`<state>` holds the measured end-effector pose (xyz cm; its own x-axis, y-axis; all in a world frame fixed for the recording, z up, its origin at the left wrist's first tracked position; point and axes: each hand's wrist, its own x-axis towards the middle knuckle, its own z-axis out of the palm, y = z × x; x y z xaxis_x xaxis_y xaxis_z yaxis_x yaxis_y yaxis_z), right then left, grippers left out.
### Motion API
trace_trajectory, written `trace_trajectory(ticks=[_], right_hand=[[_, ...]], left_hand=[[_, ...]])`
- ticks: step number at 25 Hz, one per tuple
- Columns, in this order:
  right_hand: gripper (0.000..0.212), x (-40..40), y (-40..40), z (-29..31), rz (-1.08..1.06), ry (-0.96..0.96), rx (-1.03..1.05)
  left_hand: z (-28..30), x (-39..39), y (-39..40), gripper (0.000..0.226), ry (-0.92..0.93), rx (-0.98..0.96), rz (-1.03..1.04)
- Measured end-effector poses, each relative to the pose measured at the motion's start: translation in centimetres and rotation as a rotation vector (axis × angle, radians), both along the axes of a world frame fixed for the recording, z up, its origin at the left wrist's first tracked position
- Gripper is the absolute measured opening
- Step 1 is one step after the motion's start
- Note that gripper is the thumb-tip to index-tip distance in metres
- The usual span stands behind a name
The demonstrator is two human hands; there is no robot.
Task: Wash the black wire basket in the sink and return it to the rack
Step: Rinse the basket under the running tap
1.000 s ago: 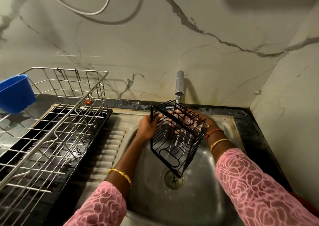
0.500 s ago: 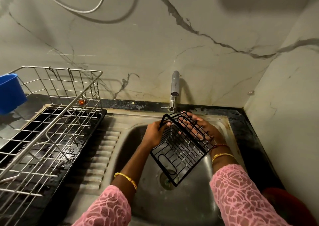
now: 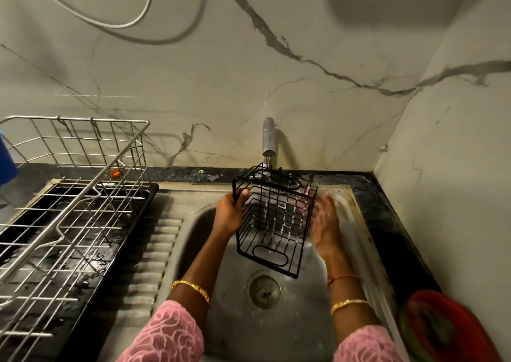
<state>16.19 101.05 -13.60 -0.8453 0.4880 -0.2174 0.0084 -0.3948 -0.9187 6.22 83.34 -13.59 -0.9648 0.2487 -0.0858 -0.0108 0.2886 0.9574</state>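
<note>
black basket [image 3: 272,220], one, gripped at its rim by the left hand [image 3: 229,215]; right hand [image 3: 325,223] lies flat-fingered against its other side, under one tap [image 3: 268,137].

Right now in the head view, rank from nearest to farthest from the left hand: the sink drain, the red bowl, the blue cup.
From the left hand:
1. Sink drain, below it in the basin.
2. Red bowl, far lower right.
3. Blue cup, far left edge.

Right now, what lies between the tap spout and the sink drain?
In the head view, the black wire basket, gripped at its rim by the left hand, sits between the tap and the drain, with water streaming through it.
</note>
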Motion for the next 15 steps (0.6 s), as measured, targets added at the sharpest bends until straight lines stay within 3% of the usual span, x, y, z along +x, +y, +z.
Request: trace_trajectory(ticks=[3, 9, 15], right_hand=[[0.1, 1.1, -1.1, -0.1, 0.068, 0.0, 0.174], [0.102, 1.7, -2.2, 1.2, 0.087, -0.069, 0.584], [0.086, 1.3, -1.7, 2.1, -0.06, -0.201, 0.688]], left_hand=[[-0.2, -0.1, 0.0, 0.044, -0.006, -0.002, 0.031], [1.3, 1.0, 0.0, 0.037, 0.035, 0.025, 0.045], [2.4, 1.7, 0.2, 0.04, 0.028, 0.052, -0.01]])
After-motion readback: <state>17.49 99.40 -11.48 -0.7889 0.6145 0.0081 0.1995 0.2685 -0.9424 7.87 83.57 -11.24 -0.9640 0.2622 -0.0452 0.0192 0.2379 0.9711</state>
